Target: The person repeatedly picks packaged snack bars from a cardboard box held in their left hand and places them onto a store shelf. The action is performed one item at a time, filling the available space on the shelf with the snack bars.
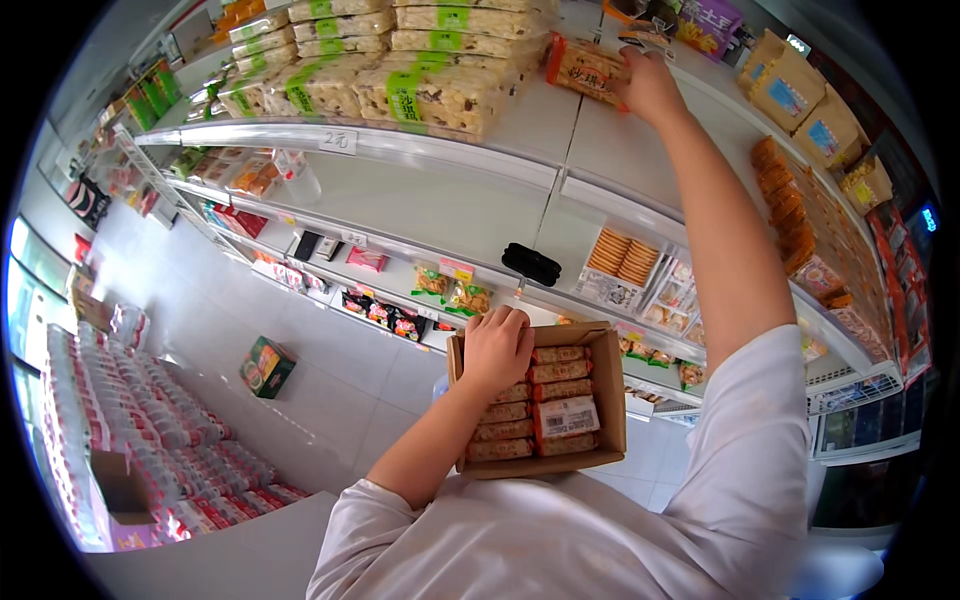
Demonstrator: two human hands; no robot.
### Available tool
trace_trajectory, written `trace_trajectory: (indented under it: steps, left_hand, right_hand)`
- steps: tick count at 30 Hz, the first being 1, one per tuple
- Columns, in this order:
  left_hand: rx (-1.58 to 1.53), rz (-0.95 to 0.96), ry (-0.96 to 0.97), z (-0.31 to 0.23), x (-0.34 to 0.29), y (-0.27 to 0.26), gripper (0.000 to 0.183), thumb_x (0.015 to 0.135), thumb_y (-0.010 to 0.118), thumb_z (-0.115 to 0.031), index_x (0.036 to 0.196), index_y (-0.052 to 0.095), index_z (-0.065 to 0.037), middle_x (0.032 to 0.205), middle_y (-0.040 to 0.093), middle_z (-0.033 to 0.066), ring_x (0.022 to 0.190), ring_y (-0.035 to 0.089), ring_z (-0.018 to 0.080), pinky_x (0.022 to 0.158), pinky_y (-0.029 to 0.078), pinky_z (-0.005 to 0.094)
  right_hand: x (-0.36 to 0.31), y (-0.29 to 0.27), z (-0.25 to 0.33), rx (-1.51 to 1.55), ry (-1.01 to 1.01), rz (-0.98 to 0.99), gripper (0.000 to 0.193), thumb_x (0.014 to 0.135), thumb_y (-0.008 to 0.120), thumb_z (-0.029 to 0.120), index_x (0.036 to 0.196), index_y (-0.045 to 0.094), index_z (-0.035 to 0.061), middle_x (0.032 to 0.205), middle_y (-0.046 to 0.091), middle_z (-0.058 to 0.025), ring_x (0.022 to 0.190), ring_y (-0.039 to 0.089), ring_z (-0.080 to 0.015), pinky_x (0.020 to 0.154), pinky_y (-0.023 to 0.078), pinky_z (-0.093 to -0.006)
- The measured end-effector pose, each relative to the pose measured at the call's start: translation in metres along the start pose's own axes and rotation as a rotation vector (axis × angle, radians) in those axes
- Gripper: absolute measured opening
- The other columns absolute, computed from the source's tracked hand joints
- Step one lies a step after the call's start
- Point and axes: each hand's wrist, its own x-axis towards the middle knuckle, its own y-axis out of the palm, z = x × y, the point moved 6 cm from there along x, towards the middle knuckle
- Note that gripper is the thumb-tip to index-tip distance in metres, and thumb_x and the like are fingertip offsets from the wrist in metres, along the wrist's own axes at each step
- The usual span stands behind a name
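My right hand (652, 88) is stretched out over the upper shelf and closed on one end of an orange-wrapped snack pack (586, 70), which lies at the shelf's back part. In front of my body is an open cardboard box (610, 395) with rows of small orange-wrapped packs (505, 429) inside; one pack shows a white label (568, 418). My left hand (500, 350) is curled over the box's far left side, its fingers closed at the rim. The fingertips are hidden from view.
Stacked puffed-rice snack packs (425, 95) with green bands fill the upper shelf's left. A black bundle (531, 264) and biscuit trays (620, 258) sit lower. Brown pouches (795, 95) stand at right. Shrink-wrapped bottles (150, 400) and a green box (267, 367) are on the floor.
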Motion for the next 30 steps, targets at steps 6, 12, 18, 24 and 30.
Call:
trace_trajectory:
  steps: [6, 12, 18, 24, 30]
  left_hand:
    - [-0.012, -0.013, 0.020, -0.002, 0.000, -0.003, 0.008, 0.086, 0.066, -0.016, 0.089, 0.061, -0.010, 0.087, 0.061, 0.0049, 0.087, 0.062, 0.0269, 0.078, 0.041, 0.0422]
    - [0.000, -0.023, 0.024, -0.002, -0.001, -0.004, 0.009, 0.086, 0.066, -0.015, 0.091, 0.061, -0.010, 0.087, 0.060, 0.0048, 0.086, 0.062, 0.0270, 0.078, 0.041, 0.0421]
    - [-0.002, -0.018, 0.033, -0.002, 0.001, -0.002, 0.009, 0.085, 0.067, -0.015, 0.090, 0.061, -0.010, 0.087, 0.061, 0.0043, 0.086, 0.062, 0.0268, 0.078, 0.041, 0.0418]
    - [-0.014, 0.003, 0.033, -0.005, 0.002, 0.000, 0.009, 0.082, 0.067, -0.011, 0.088, 0.061, -0.012, 0.089, 0.063, 0.0049, 0.087, 0.062, 0.0288, 0.077, 0.041, 0.0414]
    - [-0.170, -0.142, 0.139, -0.013, -0.002, -0.013, 0.013, 0.079, 0.067, -0.004, 0.088, 0.059, -0.007, 0.090, 0.060, 0.0103, 0.083, 0.059, 0.0333, 0.075, 0.043, 0.0435]
  right_hand:
    - [0.012, 0.018, 0.010, -0.065, -0.068, 0.120, 0.050, 0.086, 0.073, 0.022, 0.132, 0.058, 0.0084, 0.120, 0.060, -0.0246, 0.110, 0.061, -0.0423, 0.094, 0.051, -0.0476]
    - [0.009, 0.021, 0.013, -0.032, -0.033, 0.133, 0.050, 0.088, 0.070, 0.022, 0.135, 0.056, 0.0095, 0.127, 0.062, -0.0212, 0.115, 0.060, -0.0412, 0.097, 0.050, -0.0477]
    - [0.001, 0.016, 0.015, -0.025, -0.073, 0.138, 0.057, 0.087, 0.070, 0.021, 0.139, 0.052, 0.0064, 0.138, 0.055, -0.0231, 0.119, 0.059, -0.0409, 0.100, 0.049, -0.0454]
    - [-0.008, -0.038, 0.016, -0.107, -0.193, 0.024, 0.049, 0.087, 0.068, 0.015, 0.132, 0.056, 0.0015, 0.128, 0.061, -0.0197, 0.104, 0.066, -0.0341, 0.092, 0.054, -0.0399]
    - [-0.130, -0.104, 0.091, 0.582, -0.208, 0.211, 0.024, 0.090, 0.067, 0.011, 0.112, 0.066, -0.0002, 0.101, 0.069, -0.0095, 0.087, 0.066, -0.0187, 0.079, 0.053, -0.0298]
